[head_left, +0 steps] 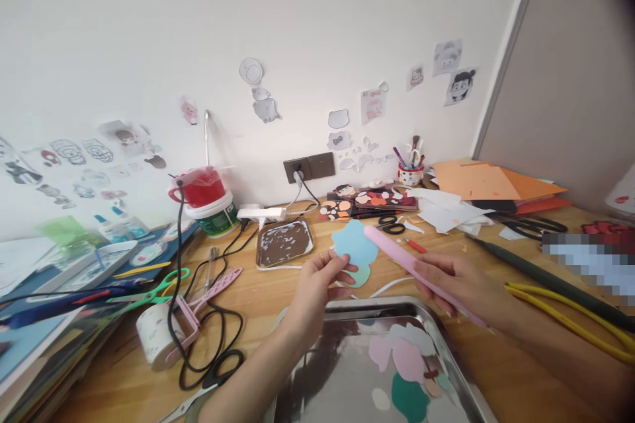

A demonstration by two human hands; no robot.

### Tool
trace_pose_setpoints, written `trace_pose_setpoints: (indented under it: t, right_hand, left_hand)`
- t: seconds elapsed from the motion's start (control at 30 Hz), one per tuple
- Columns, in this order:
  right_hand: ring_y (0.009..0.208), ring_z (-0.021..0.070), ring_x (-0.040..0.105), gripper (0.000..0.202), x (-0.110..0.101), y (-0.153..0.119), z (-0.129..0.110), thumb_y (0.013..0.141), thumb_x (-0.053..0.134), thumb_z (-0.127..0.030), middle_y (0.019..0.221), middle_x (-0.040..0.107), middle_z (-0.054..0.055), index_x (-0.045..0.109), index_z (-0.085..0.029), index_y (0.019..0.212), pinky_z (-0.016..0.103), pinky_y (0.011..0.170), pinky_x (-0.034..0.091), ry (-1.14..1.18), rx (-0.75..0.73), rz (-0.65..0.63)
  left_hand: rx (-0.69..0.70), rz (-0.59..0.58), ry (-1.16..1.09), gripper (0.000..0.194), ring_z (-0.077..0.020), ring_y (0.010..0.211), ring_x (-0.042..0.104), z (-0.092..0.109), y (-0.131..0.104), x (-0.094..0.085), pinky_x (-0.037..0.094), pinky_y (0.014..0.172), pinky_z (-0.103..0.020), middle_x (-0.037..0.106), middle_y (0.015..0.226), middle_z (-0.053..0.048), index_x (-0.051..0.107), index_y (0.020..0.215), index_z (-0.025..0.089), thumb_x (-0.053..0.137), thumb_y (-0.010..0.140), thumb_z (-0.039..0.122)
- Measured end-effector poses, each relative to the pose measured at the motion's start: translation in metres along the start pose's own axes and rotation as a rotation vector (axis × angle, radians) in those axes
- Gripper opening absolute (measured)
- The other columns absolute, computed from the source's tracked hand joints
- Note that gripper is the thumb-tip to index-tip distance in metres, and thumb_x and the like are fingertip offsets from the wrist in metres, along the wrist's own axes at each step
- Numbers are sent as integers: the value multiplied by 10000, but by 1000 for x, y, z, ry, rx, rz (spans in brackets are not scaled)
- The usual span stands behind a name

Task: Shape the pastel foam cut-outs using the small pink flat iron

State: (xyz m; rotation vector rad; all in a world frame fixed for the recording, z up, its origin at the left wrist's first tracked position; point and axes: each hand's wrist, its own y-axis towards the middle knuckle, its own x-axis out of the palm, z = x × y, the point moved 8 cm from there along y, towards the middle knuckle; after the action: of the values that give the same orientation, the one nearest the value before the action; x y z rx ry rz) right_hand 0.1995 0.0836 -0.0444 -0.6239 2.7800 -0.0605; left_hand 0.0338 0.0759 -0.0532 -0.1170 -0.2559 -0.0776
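Note:
A light blue paper cutout [355, 243], with a mint green piece at its lower edge, is pinched in my left hand [327, 274] above the tray's far edge. My right hand [441, 277] is wrapped round a long pink stick-like tool [397, 250], whose rounded tip is close to the right edge of the blue cutout; whether they touch I cannot tell. Below both hands lies a shiny metal tray [421, 309] holding pink, grey, white and dark green cutouts [409, 396].
At the left are a lint roller [159, 336], black cables, green scissors [166, 287] and black-handled scissors [225, 370]. Behind stand a red and green bucket [213, 215] and a brown tray [284, 244]. Orange paper [471, 182] and yellow-handled tongs [560, 304] are on the right.

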Motion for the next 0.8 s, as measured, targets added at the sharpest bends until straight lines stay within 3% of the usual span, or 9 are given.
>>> trace_pose_setpoints:
  t: [0.13,0.27,0.47,0.63,0.8]
  right_hand:
    - [354,41,366,346,5,-2,-1,759,413,-463,476,428,-54,440,-171,576,165,350,257,-25,10,-17]
    - [364,39,376,343,7,-2,0,757,412,-466,527,438,-47,438,-173,582,171,355,272,-29,2,-31]
    - [341,36,357,325,-5,0,4,763,410,-454,504,432,-58,436,-179,592,161,322,222,16,22,65]
    - [332,35,352,333,8,-2,6,765,422,-443,456,413,-64,456,-173,573,158,331,237,-16,-24,-31]
    - [336,42,380,343,10,-2,6,759,417,-460,472,439,-54,455,-177,569,163,324,253,-31,-52,-25]
  left_hand:
    - [-26,-27,53,266,-106,605,517,-5,0,6,425,554,-227,599,791,-53,573,792,151,623,606,335]
    - [-28,-4,44,235,-115,606,527,-5,-1,5,421,572,-221,609,715,-61,595,719,123,632,598,322]
    - [-25,44,1,201,-123,641,541,-4,-1,-1,427,598,-219,618,723,-73,597,695,117,634,595,287]
    - [-24,16,-16,168,-117,638,533,-6,-2,4,429,598,-218,608,704,-56,606,694,119,625,601,257]
    - [-67,-10,-10,146,-124,633,541,-10,-3,9,427,597,-217,605,672,-53,607,672,119,632,583,233]
